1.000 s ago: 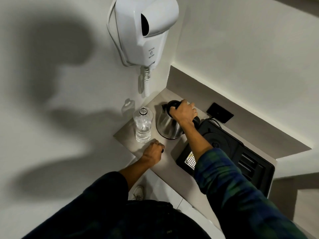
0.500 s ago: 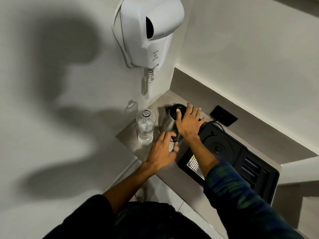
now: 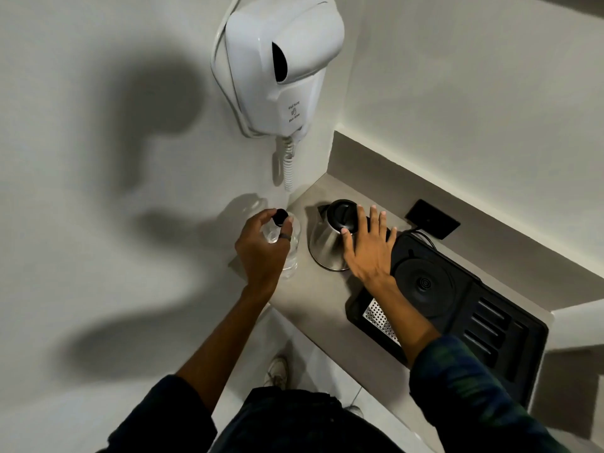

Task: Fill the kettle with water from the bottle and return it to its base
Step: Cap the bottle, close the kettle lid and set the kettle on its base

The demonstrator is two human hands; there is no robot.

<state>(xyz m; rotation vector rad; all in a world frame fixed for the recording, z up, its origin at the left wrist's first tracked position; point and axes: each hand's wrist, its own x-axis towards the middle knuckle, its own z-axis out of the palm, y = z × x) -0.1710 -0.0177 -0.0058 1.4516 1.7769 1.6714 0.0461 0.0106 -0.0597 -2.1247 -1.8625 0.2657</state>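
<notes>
A steel kettle with its black lid down stands on the grey counter, just left of its round black base. My right hand lies flat on the kettle's lid and handle side, fingers spread, gripping nothing. A clear plastic water bottle stands upright left of the kettle, partly hidden by my left hand. That hand pinches a small black cap right at the bottle's mouth; whether the cap is seated there I cannot tell.
The base sits in a black tray with a perforated metal grid. A black wall socket is behind it. A white wall hair dryer with a coiled cord hangs above the bottle. The counter edge runs diagonally near my legs.
My left hand moved from the counter near the kettle up to the bottle's top, now holding a black cap. My right hand let go of the kettle handle and spread flat on it.
</notes>
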